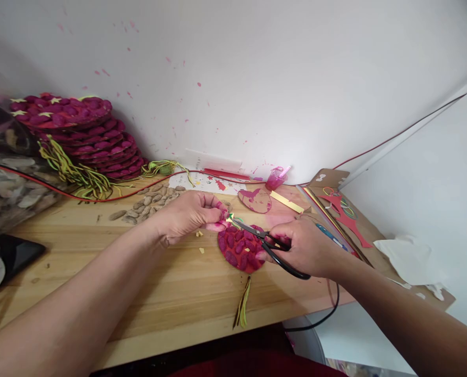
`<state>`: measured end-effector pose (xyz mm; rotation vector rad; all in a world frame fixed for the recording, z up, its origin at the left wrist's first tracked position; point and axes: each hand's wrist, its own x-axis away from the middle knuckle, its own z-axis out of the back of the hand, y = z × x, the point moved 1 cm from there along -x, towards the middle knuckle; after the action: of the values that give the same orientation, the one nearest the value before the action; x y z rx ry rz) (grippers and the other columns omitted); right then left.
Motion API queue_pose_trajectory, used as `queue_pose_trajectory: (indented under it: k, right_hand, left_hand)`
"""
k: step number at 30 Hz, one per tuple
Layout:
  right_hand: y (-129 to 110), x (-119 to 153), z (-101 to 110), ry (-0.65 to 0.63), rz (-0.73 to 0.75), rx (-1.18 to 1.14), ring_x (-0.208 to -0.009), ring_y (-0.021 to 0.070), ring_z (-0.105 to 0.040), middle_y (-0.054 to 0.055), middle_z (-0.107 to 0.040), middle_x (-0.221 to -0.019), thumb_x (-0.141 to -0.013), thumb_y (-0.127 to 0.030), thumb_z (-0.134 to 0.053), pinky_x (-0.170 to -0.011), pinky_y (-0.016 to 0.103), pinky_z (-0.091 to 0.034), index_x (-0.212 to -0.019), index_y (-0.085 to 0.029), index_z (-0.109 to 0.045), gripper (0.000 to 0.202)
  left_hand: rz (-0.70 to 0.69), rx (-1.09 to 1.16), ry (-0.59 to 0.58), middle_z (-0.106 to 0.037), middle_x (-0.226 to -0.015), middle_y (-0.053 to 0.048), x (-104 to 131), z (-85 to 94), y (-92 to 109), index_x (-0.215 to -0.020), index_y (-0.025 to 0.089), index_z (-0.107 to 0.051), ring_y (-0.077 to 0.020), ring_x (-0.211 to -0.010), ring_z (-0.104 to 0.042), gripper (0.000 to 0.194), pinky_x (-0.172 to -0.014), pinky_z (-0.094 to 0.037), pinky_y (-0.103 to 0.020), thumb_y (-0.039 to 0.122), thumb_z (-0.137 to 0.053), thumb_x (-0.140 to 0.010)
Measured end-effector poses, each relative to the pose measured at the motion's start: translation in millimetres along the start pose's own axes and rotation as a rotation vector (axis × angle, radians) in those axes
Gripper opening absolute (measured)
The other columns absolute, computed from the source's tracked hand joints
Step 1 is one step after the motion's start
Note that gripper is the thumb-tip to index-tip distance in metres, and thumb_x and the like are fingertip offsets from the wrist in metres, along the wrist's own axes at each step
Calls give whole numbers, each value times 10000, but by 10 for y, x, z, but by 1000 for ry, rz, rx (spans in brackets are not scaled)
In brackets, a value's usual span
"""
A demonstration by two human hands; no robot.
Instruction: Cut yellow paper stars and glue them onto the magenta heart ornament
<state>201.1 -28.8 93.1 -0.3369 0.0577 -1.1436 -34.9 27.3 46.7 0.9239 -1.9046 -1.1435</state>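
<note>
My left hand [197, 213] pinches a small yellow paper star [229, 217] with a bit of green on it. In my right hand [300, 243] are black-handled scissors [261, 234], their blade tips touching or very near the star. Below both hands lies a round red piece [239, 248] covered in purple-painted peanuts, with a yellow, green and dark yarn tassel [243, 306] hanging toward the table's front edge. My right hand and the scissors hide part of its right side. Small yellow paper scraps [202, 251] lie to its left.
A stack of similar peanut-covered pieces [91, 133] stands at the back left beside unpainted peanuts [154, 201]. Behind are a heart-shaped cardboard piece [259, 204] and a pink cup [274, 181]. Red paper offcuts [347, 217] lie right; a cable [166, 180] crosses the back.
</note>
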Motion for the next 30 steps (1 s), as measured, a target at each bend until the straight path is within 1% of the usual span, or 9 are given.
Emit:
queue_pose_trajectory:
  k: [5,11,13,17,20,23,26,30]
  right_hand:
    - [-5,10,5,11,-9,10,-491,88,-287,-52,-407,-501,-816,-437,-615,-498,266,-197,-569,-184,-463,385]
    - [10,7,-2,1,-16,-6,-504,93,-312,-52,-401,-505,-816,-435,-615,-506,263,-211,-565,-185,-459,387]
    - [12,-10,-7,-13,-21,0,-509,95,-324,-51,-412,-513,-828,-461,-599,-511,263,-217,-570,-185,-461,402]
    - [9,-80,-32,-53,-47,33,-509,101,-367,-36,-466,-530,-843,-569,-558,-508,262,-215,-587,-186,-475,468]
    - [9,-166,-77,-84,-22,60,-532,113,-427,-17,-534,-570,-864,-606,-521,-521,262,-229,-619,-186,-519,486]
    - [28,-260,-144,-99,10,61,-544,117,-448,-10,-558,-585,-878,-623,-503,-530,259,-246,-653,-181,-569,500]
    - [62,-336,-216,-111,29,55,-522,107,-437,-13,-562,-577,-880,-639,-500,-517,252,-244,-676,-172,-601,519]
    - [101,-404,-289,-94,72,93,-498,98,-418,-19,-524,-540,-895,-642,-476,-507,250,-232,-644,-167,-584,548]
  left_hand:
    - [-19,-41,-2,-655,-612,-3,-3,7,-1,-663,119,-656,-70,-542,-592,169,-569,-500,-178,96,-812,-604]
    - [-32,-56,15,-656,-605,3,-9,1,-4,-648,126,-666,-65,-539,-584,147,-583,-503,-176,86,-800,-604]
    - [-37,-58,15,-657,-603,5,-16,7,-11,-643,129,-671,-62,-540,-585,132,-578,-497,-167,85,-793,-616]
    - [-38,-92,19,-669,-613,-4,-52,63,-35,-654,129,-680,-67,-556,-599,128,-580,-494,-162,111,-805,-631]
    - [-51,-137,11,-690,-637,-32,-96,135,-61,-667,127,-686,-99,-593,-630,141,-575,-504,-181,165,-819,-642]
    - [-44,-181,24,-693,-628,-49,-137,198,-91,-655,121,-686,-111,-580,-633,152,-545,-500,-186,198,-817,-656]
    - [-25,-188,66,-684,-594,-47,-164,230,-119,-621,119,-682,-110,-551,-624,166,-530,-497,-185,197,-827,-641]
    - [-27,-169,99,-683,-580,-46,-197,240,-165,-609,112,-682,-109,-540,-623,155,-537,-501,-186,157,-829,-631]
